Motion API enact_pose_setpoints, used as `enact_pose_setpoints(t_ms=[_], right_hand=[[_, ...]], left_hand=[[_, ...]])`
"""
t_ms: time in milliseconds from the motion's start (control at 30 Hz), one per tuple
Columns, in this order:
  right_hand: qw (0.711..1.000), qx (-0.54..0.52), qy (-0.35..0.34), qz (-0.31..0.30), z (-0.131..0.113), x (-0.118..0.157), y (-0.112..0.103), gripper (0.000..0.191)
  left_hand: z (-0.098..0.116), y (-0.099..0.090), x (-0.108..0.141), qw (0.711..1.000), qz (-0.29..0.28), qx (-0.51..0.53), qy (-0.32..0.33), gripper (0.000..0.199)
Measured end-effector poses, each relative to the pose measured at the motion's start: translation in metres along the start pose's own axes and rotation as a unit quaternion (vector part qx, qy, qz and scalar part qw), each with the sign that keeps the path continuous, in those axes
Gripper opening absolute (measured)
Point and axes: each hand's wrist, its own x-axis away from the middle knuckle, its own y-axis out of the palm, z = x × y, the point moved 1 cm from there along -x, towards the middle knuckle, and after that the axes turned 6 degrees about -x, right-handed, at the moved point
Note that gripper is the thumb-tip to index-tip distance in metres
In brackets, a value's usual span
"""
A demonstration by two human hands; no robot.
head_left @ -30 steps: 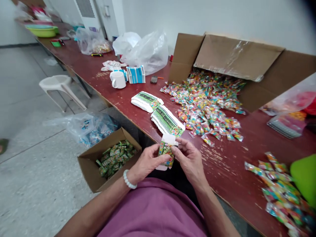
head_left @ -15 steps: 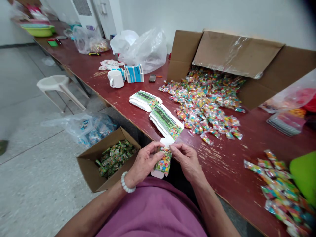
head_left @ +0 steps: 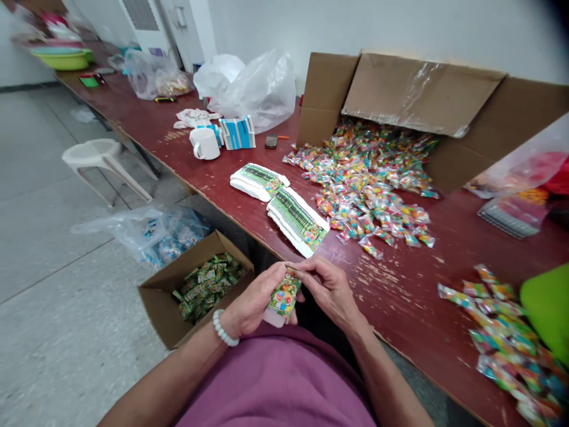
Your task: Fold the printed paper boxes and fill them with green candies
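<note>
A small green printed carton is held over my lap, just off the table's front edge, with a white flap sticking out at its lower end. My left hand wraps its left side, the fingers passing behind it. At the top end, my right hand pinches the carton's edge between thumb and fingers. Just beyond my hands lie two overlapping rows of flat green cartons, a nearer row and a farther row. Right of these rows spreads a heap of small wrapped candy packets.
A tipped cardboard box spills candy packets. More packets lie beside a green container at right. Below left, an open carton holds green boxes. A white mug, plastic bags and a white stool are farther off.
The white flap at the carton's top has been folded down out of sight. My left hand has shifted to wrap the carton from the side, and the carton is tilted more.
</note>
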Motion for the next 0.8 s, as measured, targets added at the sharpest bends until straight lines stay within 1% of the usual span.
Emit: enact_pose_setpoints(t_ms=[67,133,233,333,433,500,600,633,733,800], right_hand=[[0.999,0.005,0.002,-0.037,-0.004,-0.001,0.001,0.016],[0.998,-0.029,0.041,-0.047,-0.008,-0.003,0.001,0.019],[0.992,-0.06,0.102,-0.034,-0.01,-0.006,0.002,0.017],[0.987,-0.088,0.131,-0.027,-0.011,-0.008,0.004,0.017],[0.976,-0.146,0.159,-0.015,-0.013,-0.009,0.007,0.023],[0.972,-0.159,0.171,-0.002,-0.014,-0.008,0.007,0.024],[0.978,-0.145,0.152,0.008,-0.016,-0.006,0.006,0.021],[0.981,-0.139,0.135,-0.001,-0.017,-0.005,0.005,0.02],[0.99,-0.105,0.071,-0.06,-0.018,0.0,0.006,0.019],[0.996,-0.047,0.02,-0.067,-0.019,0.005,0.01,0.014]], left_hand=[[-0.003,0.001,-0.002,0.999,0.013,0.028,-0.016,0.056],[-0.005,0.002,-0.004,0.999,0.031,0.03,-0.025,0.059],[-0.005,0.005,-0.006,0.999,0.029,0.003,-0.019,0.068],[-0.005,0.005,-0.007,1.0,0.021,-0.014,-0.003,0.075],[-0.008,0.004,-0.009,0.999,0.018,-0.036,0.004,0.079],[-0.009,0.002,-0.009,0.998,0.022,-0.059,0.012,0.08],[-0.011,0.0,-0.009,0.995,0.039,-0.089,0.027,0.077],[-0.011,-0.001,-0.008,0.994,0.044,-0.093,0.031,0.076],[-0.013,0.0,-0.007,0.994,0.054,-0.086,0.035,0.074],[-0.014,0.001,-0.007,0.995,0.059,-0.071,0.035,0.074]])
